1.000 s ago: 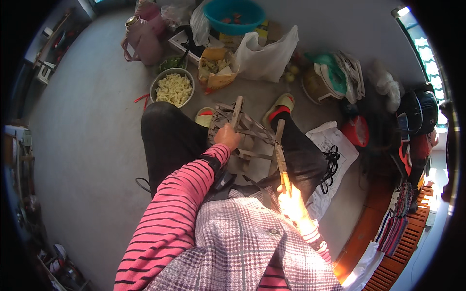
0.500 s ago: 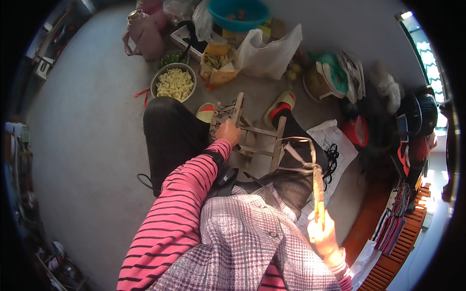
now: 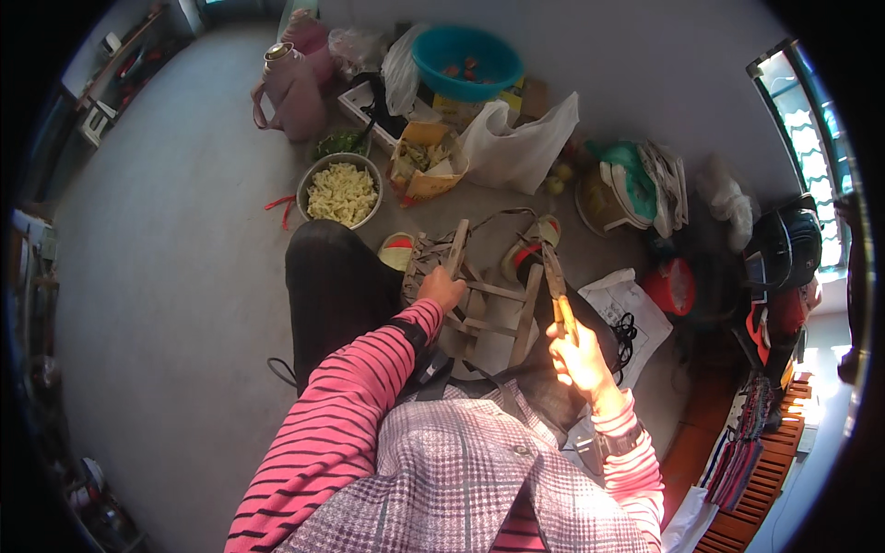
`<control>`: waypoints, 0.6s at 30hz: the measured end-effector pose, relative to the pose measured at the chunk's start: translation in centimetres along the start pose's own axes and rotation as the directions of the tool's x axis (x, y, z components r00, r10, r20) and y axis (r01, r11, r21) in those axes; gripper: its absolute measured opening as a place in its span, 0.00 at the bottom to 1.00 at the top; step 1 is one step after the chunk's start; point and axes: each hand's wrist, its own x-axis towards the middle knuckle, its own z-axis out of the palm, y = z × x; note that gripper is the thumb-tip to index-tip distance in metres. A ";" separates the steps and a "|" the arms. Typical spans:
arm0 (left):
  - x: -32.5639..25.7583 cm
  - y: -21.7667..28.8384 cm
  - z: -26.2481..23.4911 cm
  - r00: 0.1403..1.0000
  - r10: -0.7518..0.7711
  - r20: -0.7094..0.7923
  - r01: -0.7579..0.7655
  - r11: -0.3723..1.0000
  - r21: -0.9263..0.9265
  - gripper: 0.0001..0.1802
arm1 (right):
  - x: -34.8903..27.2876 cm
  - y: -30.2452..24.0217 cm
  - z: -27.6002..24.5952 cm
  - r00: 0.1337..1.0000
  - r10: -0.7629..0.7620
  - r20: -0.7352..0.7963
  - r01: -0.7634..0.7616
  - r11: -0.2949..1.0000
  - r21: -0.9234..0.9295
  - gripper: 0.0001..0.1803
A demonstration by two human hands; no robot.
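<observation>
A small wooden stool frame [image 3: 498, 291] with worn, woven strips [image 3: 426, 263] across one side stands tilted between my knees. My left hand [image 3: 443, 288] is closed around its upper wooden bar. In my right hand [image 3: 579, 358] are pliers [image 3: 560, 300] with yellow handles, jaws pointing away from me. A thin dark strip [image 3: 505, 214] arcs between the stool's top and the tip of the pliers. Whether the jaws are clamped on it is too small to tell.
A metal bowl of pale chopped food [image 3: 343, 192] sits beyond my left knee. Behind it are a pink thermos [image 3: 293, 97], an open carton [image 3: 426, 164], a white plastic bag [image 3: 521, 143] and a blue basin [image 3: 467, 63]. A white sack [image 3: 631, 309] lies by my right leg.
My right hand has moved forward and left with the pliers, nearer the stool. The strip has swung from beside the pliers to an arc beyond the stool. My left hand keeps its grip.
</observation>
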 end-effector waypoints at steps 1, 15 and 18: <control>0.0 0.1 -0.1 1.000 -0.015 0.001 0.015 1.000 -0.027 0.28 | 0.6 -0.6 0.2 1.000 -0.011 0.016 0.011 1.000 0.009 0.12; 0.0 0.5 0.6 0.995 -0.093 -0.040 0.091 0.995 -0.046 0.27 | 7.8 -8.0 2.0 0.974 -0.212 0.079 0.224 0.954 -0.198 0.15; -0.2 0.7 0.5 0.995 -0.086 -0.054 0.084 0.996 -0.044 0.26 | 11.1 -10.5 2.0 0.921 -0.379 0.086 0.376 0.815 -0.440 0.13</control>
